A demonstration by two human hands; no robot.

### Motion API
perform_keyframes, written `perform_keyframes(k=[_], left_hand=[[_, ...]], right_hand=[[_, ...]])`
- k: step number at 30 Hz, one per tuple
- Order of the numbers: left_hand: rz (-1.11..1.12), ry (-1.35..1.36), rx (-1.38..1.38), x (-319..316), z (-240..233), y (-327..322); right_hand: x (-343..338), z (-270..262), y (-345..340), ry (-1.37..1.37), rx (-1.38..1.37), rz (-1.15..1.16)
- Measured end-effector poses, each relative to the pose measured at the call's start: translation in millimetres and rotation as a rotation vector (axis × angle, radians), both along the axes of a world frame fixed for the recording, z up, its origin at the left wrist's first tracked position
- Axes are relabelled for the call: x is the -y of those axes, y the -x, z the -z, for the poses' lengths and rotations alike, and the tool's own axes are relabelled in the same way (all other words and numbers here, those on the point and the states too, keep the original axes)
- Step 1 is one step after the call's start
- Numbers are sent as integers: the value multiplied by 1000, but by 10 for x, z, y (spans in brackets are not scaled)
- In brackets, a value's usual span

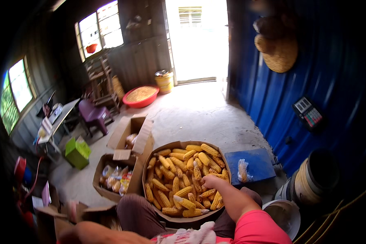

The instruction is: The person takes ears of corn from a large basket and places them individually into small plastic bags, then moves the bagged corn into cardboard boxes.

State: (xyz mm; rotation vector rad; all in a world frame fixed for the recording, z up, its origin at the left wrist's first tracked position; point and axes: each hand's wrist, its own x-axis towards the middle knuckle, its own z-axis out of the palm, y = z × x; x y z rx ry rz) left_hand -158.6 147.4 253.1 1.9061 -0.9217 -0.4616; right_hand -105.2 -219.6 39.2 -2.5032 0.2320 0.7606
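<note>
Before my knees stands a wide round tub with a cardboard-like rim, heaped with yellow corn cobs. My right hand reaches over its right half, with the fingers bent down among the cobs. Whether those fingers grip a cob is hidden by the hand itself. At the lower left only my bent left arm shows; the left hand is out of view. A plastic-wrapped cob lies on a blue platform, to the right of the tub.
Cardboard boxes of packaged goods stand left of the tub. Behind are a green box, a purple chair and a red basin of grain. At right are a scale display, stacked buckets and a white bucket.
</note>
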Motion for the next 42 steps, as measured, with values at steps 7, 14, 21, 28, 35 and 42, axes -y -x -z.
perform_keyframes(k=[7,14,21,28,35,42], left_hand=[[22,-23,19,-197,-86,115],[129,94,42,-384,-135,231],[390,234,205,-11,-700,146],[692,245,314,518,-1004,72],[821,188,399,732,-1292,114],[884,140,491,673,-1271,56]], right_hand=[[-142,244,-102,-5,177,-95],[3,127,32,16,156,-11],[-19,-29,37,-6,145,-6],[-60,-77,-37,15,26,-37],[-118,14,-108,28,80,-93],[-52,120,-133,71,-11,-62]])
